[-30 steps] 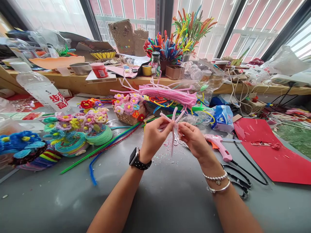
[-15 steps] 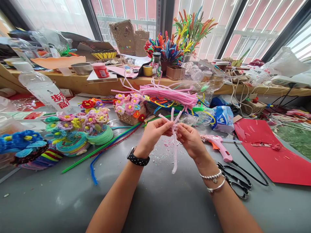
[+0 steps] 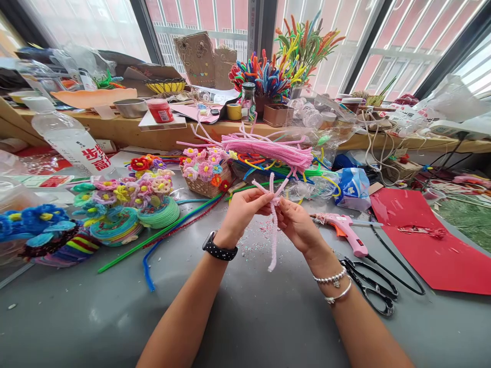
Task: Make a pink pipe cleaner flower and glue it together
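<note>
Both hands meet over the middle of the table around several light pink pipe cleaners (image 3: 273, 235) that cross at one point. My left hand (image 3: 249, 207) pinches the crossing from the left, thumb on top. From the right, my right hand (image 3: 301, 225) closes its thumb and fingertips on the same crossing. Three ends fan upward and a longer one hangs down toward the table. The exact join is partly hidden by fingertips. Behind them lies a bundle of pink pipe cleaners (image 3: 268, 151).
Right of my hands lie a pink glue gun (image 3: 349, 232), black scissors (image 3: 372, 289) and a red sheet (image 3: 433, 240). On the left stand pipe-cleaner flower baskets (image 3: 115, 225) and a tilted plastic bottle (image 3: 72, 138). Green pipe cleaners (image 3: 153, 237) stretch diagonally beside my left hand.
My right hand has shifted slightly left and turned a little at the crossing. The hanging pink end has swung slightly left. Both hands keep their pinch.
</note>
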Demonstrator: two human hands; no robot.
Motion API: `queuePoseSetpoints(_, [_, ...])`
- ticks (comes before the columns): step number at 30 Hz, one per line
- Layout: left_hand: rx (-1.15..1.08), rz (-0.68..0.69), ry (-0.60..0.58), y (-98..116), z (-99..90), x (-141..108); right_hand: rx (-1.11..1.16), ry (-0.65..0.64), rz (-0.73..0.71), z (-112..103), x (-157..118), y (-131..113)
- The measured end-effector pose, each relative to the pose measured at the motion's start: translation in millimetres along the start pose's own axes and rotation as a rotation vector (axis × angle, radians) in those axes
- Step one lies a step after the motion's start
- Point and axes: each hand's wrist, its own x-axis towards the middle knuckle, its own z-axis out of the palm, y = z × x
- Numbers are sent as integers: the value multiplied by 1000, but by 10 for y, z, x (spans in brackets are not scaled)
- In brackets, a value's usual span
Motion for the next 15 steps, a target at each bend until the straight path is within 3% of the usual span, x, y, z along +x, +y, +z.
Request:
queuePoseSetpoints(10, [16, 0, 17, 10, -16, 6, -105, -10, 10, -20, 0, 10])
queuePoseSetpoints(15, [26, -42, 34, 10, -117, 39, -190, 136, -82, -16, 8, -30])
